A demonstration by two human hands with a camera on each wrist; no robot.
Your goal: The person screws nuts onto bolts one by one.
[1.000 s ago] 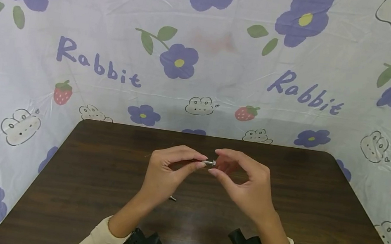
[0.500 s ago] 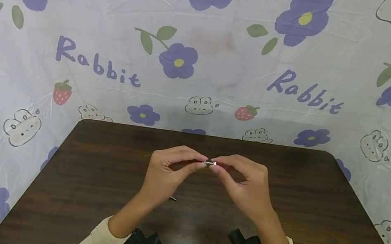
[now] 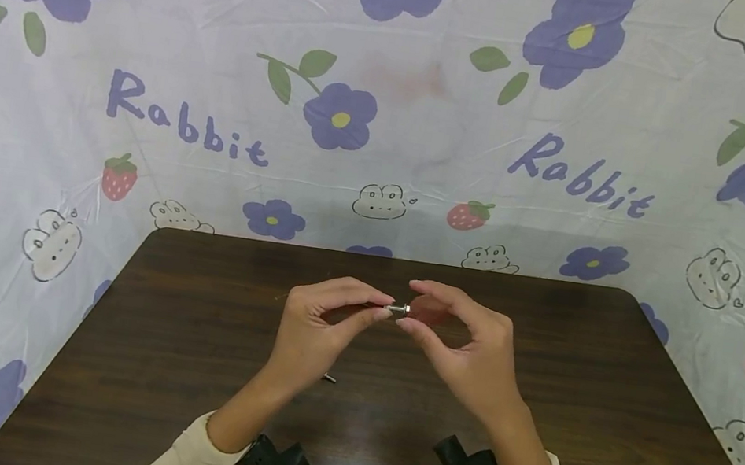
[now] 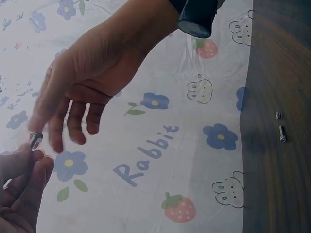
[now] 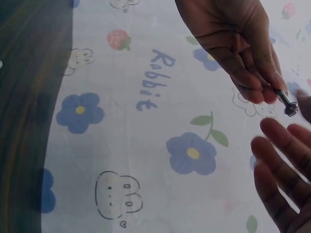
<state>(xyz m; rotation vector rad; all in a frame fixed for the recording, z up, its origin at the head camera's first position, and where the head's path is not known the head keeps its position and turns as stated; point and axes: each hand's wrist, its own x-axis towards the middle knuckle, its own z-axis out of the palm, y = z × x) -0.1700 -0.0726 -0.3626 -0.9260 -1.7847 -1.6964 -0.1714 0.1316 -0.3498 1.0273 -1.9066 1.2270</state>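
Note:
Thumb and fingertips of my left hand pinch a small silver bolt by its shank, above the table. The bolt lies level, its head pointing right. My right hand is around the head end with thumb and forefinger spread apart. In the right wrist view, the bolt's hexagonal head sticks out from the left hand, and the fingers of the right hand are spread close beside it. The tip of the shank is hidden in the left fingertips.
On the dark wooden table lies a second bolt, partly behind the left wrist. The left wrist view shows this loose bolt beside a small nut-like piece. A printed cloth hangs behind the table.
My right thumb and forefinger were spread, closed onto the bolt's head half a second ago, and are spread apart again now. The left hand has kept its pinch in nearly the same place.

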